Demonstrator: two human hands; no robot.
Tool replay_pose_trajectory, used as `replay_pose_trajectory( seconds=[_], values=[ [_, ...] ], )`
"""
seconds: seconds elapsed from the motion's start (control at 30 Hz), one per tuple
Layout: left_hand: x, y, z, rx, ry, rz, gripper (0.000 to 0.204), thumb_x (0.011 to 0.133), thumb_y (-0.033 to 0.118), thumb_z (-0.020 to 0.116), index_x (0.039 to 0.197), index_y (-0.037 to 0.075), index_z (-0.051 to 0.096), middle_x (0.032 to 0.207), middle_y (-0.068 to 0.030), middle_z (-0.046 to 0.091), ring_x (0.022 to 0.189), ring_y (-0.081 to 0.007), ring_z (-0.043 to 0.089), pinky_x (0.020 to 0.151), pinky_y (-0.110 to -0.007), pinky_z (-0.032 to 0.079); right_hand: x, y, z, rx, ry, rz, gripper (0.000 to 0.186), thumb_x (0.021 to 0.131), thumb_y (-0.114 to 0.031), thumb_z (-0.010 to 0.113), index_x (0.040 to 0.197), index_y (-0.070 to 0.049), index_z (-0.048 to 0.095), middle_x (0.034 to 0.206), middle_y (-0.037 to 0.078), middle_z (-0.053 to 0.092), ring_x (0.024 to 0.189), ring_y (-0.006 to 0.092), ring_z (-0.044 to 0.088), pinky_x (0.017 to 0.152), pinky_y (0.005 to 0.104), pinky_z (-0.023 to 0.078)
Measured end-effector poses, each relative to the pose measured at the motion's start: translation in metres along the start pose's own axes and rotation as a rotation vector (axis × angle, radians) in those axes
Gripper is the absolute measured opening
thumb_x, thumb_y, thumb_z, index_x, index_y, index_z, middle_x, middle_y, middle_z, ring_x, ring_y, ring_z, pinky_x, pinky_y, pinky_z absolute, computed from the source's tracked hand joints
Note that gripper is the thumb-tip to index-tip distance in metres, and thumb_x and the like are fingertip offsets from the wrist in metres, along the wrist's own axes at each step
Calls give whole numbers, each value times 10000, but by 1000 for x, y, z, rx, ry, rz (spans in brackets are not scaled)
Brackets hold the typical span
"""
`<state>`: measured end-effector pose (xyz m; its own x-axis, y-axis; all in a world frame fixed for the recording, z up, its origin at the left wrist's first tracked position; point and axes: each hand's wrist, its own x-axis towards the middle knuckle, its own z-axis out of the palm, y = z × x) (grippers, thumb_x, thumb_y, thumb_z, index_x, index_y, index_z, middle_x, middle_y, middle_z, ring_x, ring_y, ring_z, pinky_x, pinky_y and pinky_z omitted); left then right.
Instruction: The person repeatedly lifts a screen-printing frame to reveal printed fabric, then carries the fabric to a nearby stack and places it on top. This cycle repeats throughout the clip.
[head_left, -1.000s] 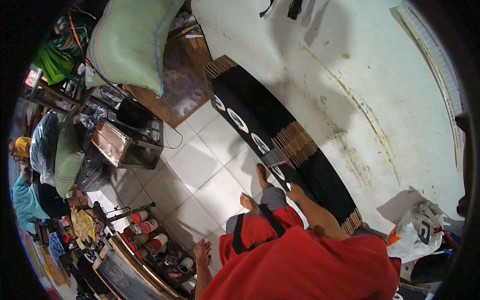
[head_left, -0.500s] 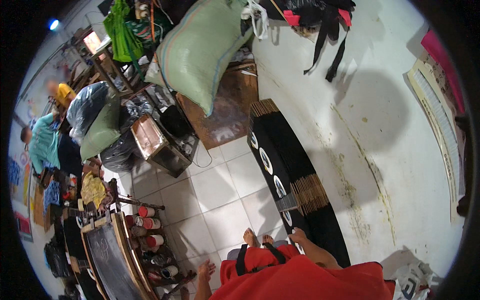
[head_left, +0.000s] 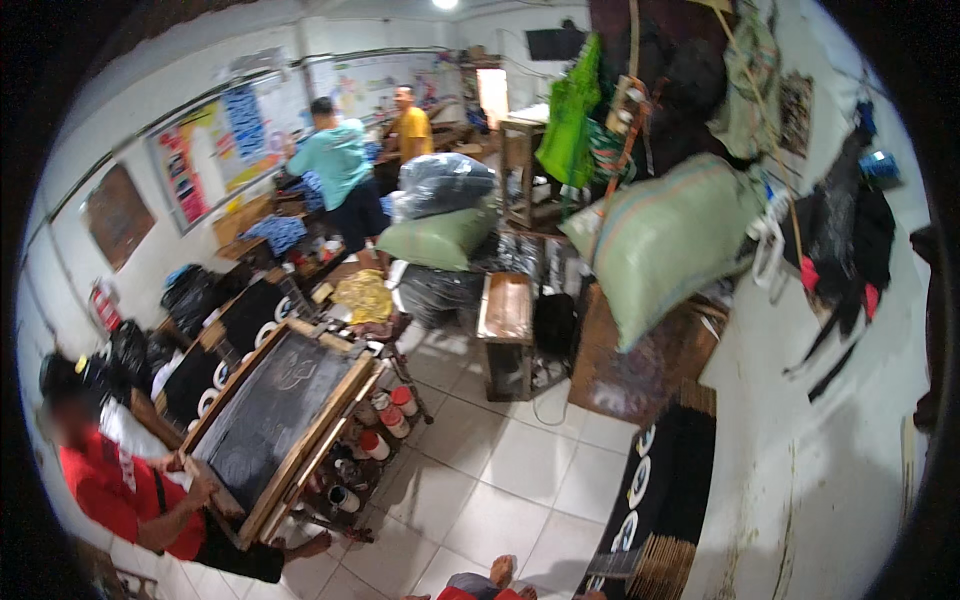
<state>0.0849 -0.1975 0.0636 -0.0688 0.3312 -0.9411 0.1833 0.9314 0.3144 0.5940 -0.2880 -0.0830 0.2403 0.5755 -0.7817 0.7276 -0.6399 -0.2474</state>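
Note:
Only slivers of my hands reach the lower edge. A trace of my left hand shows left of my foot, its fingers cut off. My right hand barely shows beside the near end of a long row of black pieces with round white prints. Brown corrugated-looking edges stick out of this row along the right wall. Whether my right hand touches the row is hidden. Left of me, a person in a red shirt grips a block-like wooden piece at the near end of a wood-framed printing screen.
Red-and-white jars crowd a shelf below the screen. Pale tiles cover the floor between screen and row. Ahead stand a wooden box and a bulging green sack. Two people stand at the back.
My view has lifted and swung left, bringing the red-shirted person and whole screen into sight. My hands, seen before open at left and on the black row at right, have dropped almost out of view.

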Motion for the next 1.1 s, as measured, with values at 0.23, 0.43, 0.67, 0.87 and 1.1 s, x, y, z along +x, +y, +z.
replay_pose_trajectory(
  seconds=[0.23,0.43,0.67,0.87,1.1],
  values=[
    [24,-36,-7,29,-32,20,427,862,229,530,1279,153,476,973,-91,644,745,-171,610,525,-279,434,35,-3,23,-133,183,-228,367,755,-370,547,935,-74,667,947,164,645,913,324,611,787,427,486],
    [57,-13,-25,48,-6,-6,429,859,243,552,1277,173,490,1015,-105,642,799,-201,626,623,-325,477,29,4,3,-107,150,-242,316,770,-280,545,965,-56,652,931,148,638,861,289,599,729,399,476],
    [66,68,-60,-13,52,73,406,862,370,555,1150,84,548,1002,-128,637,783,-210,628,631,-343,466,19,-72,-52,271,98,-112,307,751,-227,612,973,-17,639,834,121,636,718,227,596,601,348,468],
    [82,118,-96,-83,40,97,469,841,381,571,1162,41,538,1064,-160,606,855,-232,597,715,-377,460,25,-142,-45,704,-17,-54,317,734,-181,668,979,16,628,751,97,634,595,174,594,492,304,461],
    [101,147,-127,-59,45,92,468,836,370,574,1176,51,535,1029,-150,614,834,-227,596,704,-369,458,7,-220,-77,710,79,79,279,782,-83,636,1039,-9,557,748,62,619,588,144,597,420,274,415]
  ],
)
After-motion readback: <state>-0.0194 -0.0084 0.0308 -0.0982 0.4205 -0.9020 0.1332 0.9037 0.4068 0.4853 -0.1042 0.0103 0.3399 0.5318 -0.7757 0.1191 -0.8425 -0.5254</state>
